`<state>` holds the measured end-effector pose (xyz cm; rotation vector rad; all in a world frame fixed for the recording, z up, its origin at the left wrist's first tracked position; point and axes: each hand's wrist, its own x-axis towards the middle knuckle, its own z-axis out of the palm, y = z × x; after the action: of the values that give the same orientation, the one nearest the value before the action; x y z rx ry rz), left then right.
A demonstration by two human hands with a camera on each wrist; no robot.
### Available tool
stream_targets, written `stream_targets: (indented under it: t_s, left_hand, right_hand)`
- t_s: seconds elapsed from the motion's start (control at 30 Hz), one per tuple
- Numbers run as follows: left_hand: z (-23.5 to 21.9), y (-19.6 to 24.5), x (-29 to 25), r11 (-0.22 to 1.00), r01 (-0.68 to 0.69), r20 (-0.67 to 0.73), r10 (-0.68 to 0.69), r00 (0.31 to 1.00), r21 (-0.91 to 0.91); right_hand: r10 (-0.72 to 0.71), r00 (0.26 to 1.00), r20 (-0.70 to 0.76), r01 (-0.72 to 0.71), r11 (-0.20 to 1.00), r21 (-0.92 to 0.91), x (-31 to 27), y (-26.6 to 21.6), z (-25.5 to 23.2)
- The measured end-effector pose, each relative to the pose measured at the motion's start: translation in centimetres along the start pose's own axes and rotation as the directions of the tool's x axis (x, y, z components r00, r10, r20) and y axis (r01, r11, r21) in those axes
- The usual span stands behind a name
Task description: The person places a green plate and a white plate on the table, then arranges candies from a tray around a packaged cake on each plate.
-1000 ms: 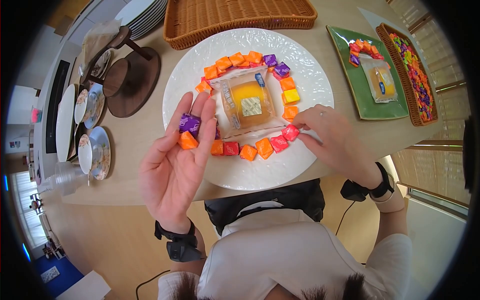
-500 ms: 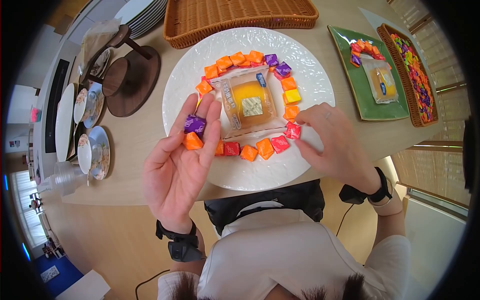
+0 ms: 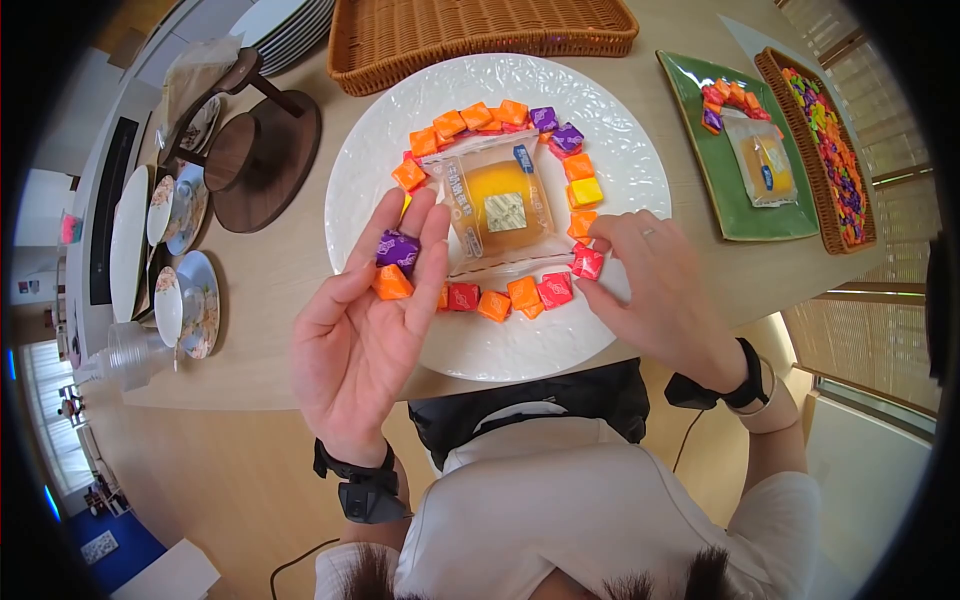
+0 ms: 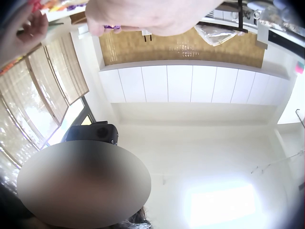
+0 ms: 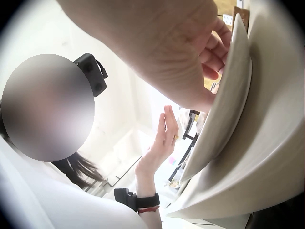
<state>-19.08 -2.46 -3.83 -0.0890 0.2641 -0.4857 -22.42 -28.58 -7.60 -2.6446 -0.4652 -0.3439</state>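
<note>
In the head view my left hand (image 3: 360,330) is palm up over the left rim of a white plate (image 3: 470,355). A purple wrapped candy (image 3: 398,250) and an orange wrapped candy (image 3: 391,283) lie on its fingers. My right hand (image 3: 665,290) is over the plate's right side, thumb and fingertips spread around a red wrapped candy (image 3: 587,262). The thumb tip is right by another red candy (image 3: 555,290) in the lower row. Wrapped candies form a ring around a packaged cake (image 3: 500,200); my left hand hides part of the ring's left side.
Behind the plate stands a wicker tray (image 3: 480,45). To the right are a green plate (image 3: 695,170) with another packaged cake and candies, and a basket (image 3: 868,240) of candies. A dark wooden stand (image 3: 270,190), cups, saucers and stacked plates are on the left.
My right hand has set down the red candy it pinched, and its fingers have parted. Several candies in the lower row have shifted slightly left. My left hand has drifted a little right.
</note>
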Motion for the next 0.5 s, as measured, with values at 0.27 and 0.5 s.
stream_targets:
  t_s: [0.27, 0.5]
  left_hand:
    - [-0.10, -0.09, 0.00, 1.000, 0.004, -0.011, -0.004, 1.000, -0.007]
    - [-0.14, 0.09, 0.05, 1.000, 0.002, -0.019, -0.002, 1.000, -0.010]
  right_hand:
    - [-0.027, 0.999, -0.034, 0.025, 0.998, -0.053, 0.18, 0.14, 0.77]
    - [-0.032, 0.999, -0.001, 0.032, 0.998, -0.055, -0.04, 0.22, 0.01]
